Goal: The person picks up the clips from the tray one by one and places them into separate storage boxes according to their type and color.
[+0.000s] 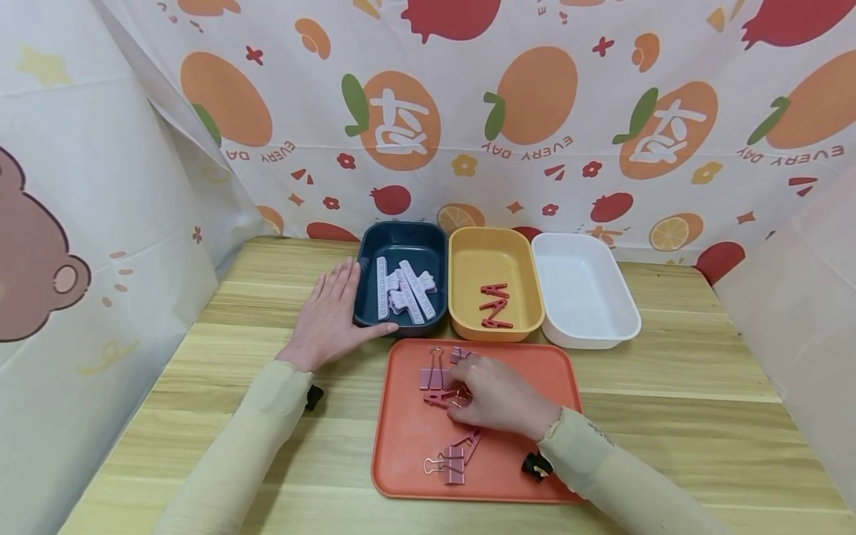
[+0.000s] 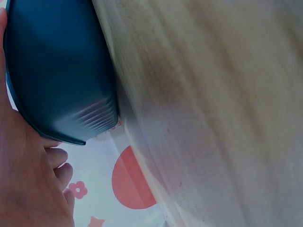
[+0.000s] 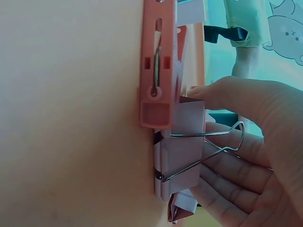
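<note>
Beside the dark blue bin (image 1: 403,232), my left hand (image 1: 329,308) rests with straight fingers along its left wall and the thumb at its front rim. In the left wrist view, that hand (image 2: 26,175) touches the bin's rim. My right hand (image 1: 501,394) reaches down over the orange-red tray (image 1: 401,475). Its thumb and fingers curl round a pink binder clip (image 3: 182,156) with metal wire handles, partly hidden from the head view. A red clothespin (image 1: 438,399) lies right against it. Another binder clip (image 1: 435,379) lies just beyond the fingers.
The blue bin holds several lilac ruler-patterned clips (image 1: 383,290). Red clothespins (image 1: 495,305) lie in the yellow bin (image 1: 491,245). The white bin (image 1: 582,297) stands at the right. Nearer on the tray are a binder clip (image 1: 455,467) and a clothespin (image 1: 472,442).
</note>
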Demonstrator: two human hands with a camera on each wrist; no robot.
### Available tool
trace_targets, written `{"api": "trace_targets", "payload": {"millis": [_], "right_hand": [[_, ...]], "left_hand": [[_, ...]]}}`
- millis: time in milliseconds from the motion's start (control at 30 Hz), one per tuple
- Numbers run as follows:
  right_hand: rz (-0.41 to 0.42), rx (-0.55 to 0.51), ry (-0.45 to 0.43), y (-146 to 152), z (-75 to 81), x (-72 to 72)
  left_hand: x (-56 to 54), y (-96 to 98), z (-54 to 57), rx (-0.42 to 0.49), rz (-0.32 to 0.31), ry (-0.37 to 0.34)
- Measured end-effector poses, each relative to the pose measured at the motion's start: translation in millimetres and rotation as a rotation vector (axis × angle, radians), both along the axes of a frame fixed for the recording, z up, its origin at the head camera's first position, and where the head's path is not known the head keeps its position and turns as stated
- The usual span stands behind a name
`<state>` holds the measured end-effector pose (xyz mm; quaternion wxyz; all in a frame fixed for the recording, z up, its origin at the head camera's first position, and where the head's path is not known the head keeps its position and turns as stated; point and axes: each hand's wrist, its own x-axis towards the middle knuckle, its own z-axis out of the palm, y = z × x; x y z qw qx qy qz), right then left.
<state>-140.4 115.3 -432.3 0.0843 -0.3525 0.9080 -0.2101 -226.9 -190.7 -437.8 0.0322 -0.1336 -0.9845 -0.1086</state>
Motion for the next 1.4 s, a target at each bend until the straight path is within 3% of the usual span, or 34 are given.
{"api": "trace_targets", "payload": {"millis": [300, 867, 1400], "right_hand": [[0.012, -0.037, 0.029, 0, 3.0, 0.3], [-0.026, -0.109, -0.017, 5, 20.3, 3.0], [-0.051, -0.129, 0.0, 12, 26.5, 0.1]], "left_hand": [[0.6, -0.2, 0.6, 0.003, 0.002, 0.005], [1.4, 0.6, 0.3, 0.005, 0.003, 0.006], [0.6, 0.7, 1.0, -0.002, 0.008, 0.004]]}}
